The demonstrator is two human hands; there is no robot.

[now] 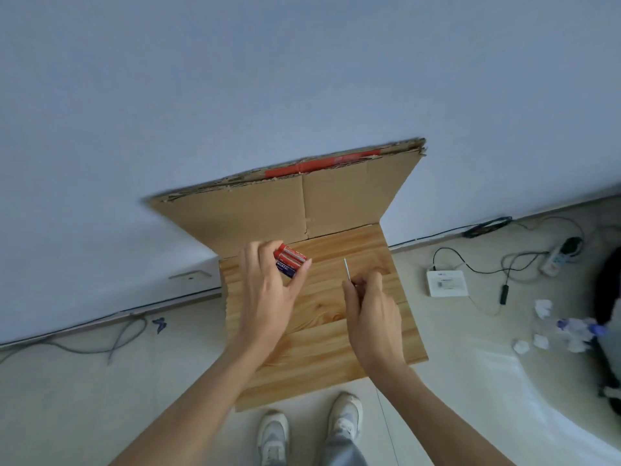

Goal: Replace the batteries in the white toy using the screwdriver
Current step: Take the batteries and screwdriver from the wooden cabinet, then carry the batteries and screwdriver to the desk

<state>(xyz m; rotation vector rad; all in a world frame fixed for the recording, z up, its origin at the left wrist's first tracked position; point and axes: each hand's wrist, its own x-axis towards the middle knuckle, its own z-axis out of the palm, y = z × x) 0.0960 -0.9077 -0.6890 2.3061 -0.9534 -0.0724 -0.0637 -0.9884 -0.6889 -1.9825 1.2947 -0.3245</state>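
Observation:
My left hand [268, 297] holds a pack of red and blue batteries [289, 262] between thumb and fingers, above the far left part of the wooden table [322, 338]. My right hand [371, 314] grips a thin screwdriver [346, 269]; its metal shaft points up and away from me, and the handle is hidden in my fist. The white toy is not visible in this view.
A sheet of cardboard [285, 203] leans against the blue wall behind the table. On the floor to the right lie a white box [447, 283], cables, a power strip [559, 260] and crumpled paper [542, 309]. My shoes [344, 418] stand at the table's near edge.

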